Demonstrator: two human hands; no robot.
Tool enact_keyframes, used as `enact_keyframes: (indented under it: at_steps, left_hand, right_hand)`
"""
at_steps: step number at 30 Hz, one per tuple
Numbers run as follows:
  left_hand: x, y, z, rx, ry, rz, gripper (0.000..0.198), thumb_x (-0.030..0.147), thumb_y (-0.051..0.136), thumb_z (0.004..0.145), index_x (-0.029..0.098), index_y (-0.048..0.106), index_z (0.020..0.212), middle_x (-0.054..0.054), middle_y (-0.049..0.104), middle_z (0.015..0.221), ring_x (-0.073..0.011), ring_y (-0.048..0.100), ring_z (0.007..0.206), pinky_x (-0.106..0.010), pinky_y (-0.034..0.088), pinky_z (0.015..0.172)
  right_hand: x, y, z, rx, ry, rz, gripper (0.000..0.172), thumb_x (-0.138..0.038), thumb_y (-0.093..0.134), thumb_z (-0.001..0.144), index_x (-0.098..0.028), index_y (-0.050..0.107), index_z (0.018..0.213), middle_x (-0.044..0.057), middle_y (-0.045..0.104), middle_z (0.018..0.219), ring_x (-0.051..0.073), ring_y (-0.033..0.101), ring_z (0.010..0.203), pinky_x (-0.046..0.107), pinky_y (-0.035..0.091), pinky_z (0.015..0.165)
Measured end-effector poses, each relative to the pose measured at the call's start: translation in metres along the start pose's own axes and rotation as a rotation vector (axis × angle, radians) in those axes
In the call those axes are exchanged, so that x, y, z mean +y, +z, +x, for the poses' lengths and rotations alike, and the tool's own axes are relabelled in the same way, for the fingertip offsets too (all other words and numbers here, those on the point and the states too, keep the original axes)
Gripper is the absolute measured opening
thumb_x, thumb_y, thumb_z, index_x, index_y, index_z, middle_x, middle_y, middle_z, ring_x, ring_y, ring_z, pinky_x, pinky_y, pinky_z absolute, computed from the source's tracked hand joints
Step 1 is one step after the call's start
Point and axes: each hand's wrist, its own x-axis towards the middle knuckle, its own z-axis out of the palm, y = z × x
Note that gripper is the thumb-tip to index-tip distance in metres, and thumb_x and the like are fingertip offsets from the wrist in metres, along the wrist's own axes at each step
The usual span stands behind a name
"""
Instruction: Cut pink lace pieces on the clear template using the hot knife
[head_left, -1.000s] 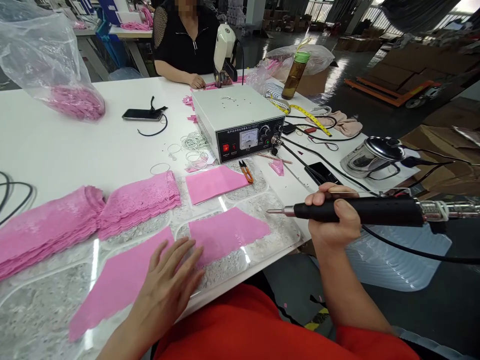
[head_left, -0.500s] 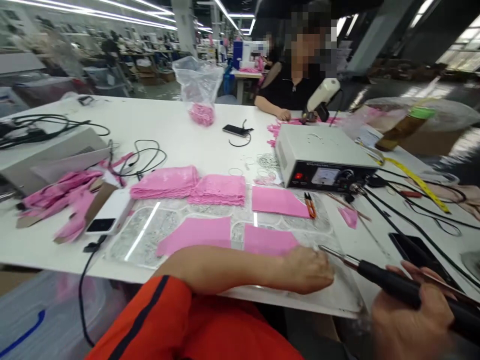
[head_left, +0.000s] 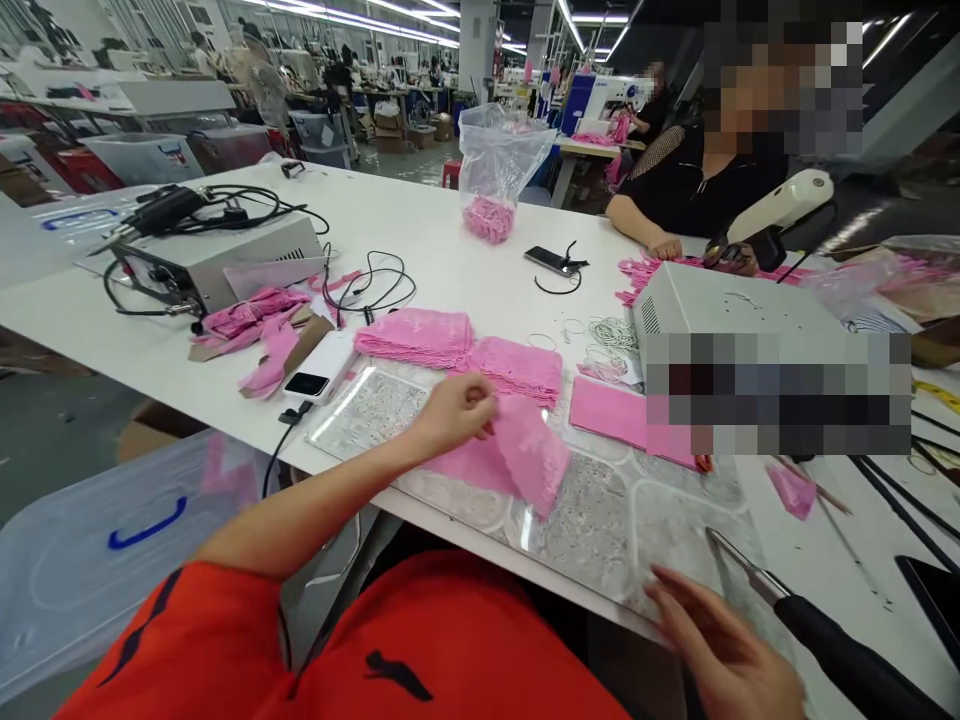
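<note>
My left hand [head_left: 457, 412] is closed in a pinch on the edge of a pink fabric piece [head_left: 536, 455], which hangs tilted over another pink piece [head_left: 469, 468] lying on the clear patterned mat [head_left: 585, 515]. My right hand [head_left: 724, 645] hovers near the mat's front right edge, fingers apart and holding nothing. Just right of it rests a black-handled tool [head_left: 847, 640] with a narrow metal tip. Two stacks of pink cut pieces, a left one [head_left: 412, 338] and a right one [head_left: 517, 368], lie behind my left hand. Another flat pink pile [head_left: 607, 410] is farther right.
A grey metal box [head_left: 720, 300], its front pixelated, stands at the back right. A white device [head_left: 322, 365] with a cable and a second grey unit [head_left: 232, 265] are at the left. Across the table sits a person [head_left: 697, 190]. A clear bag [head_left: 499, 180] stands at the far edge.
My right hand has let go of the black-handled tool. My left hand has moved left from the mat's right side and lifted a pink piece. The view has turned left.
</note>
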Motion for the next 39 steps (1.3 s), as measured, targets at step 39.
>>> enact_keyframes:
  at_steps: [39]
  left_hand:
    - [-0.052, -0.147, 0.005, -0.075, 0.263, 0.59, 0.015, 0.017, 0.054, 0.088, 0.017, 0.064, 0.077, -0.007, 0.07, 0.102, -0.0174, 0.066, 0.091, -0.029, 0.052, 0.084]
  right_hand:
    - [-0.164, 0.128, 0.152, -0.546, -0.681, -0.273, 0.029, -0.046, 0.058, 0.082, -0.022, 0.067, 0.07, 0.001, 0.063, 0.064, 0.014, 0.054, 0.056, 0.027, 0.045, 0.051]
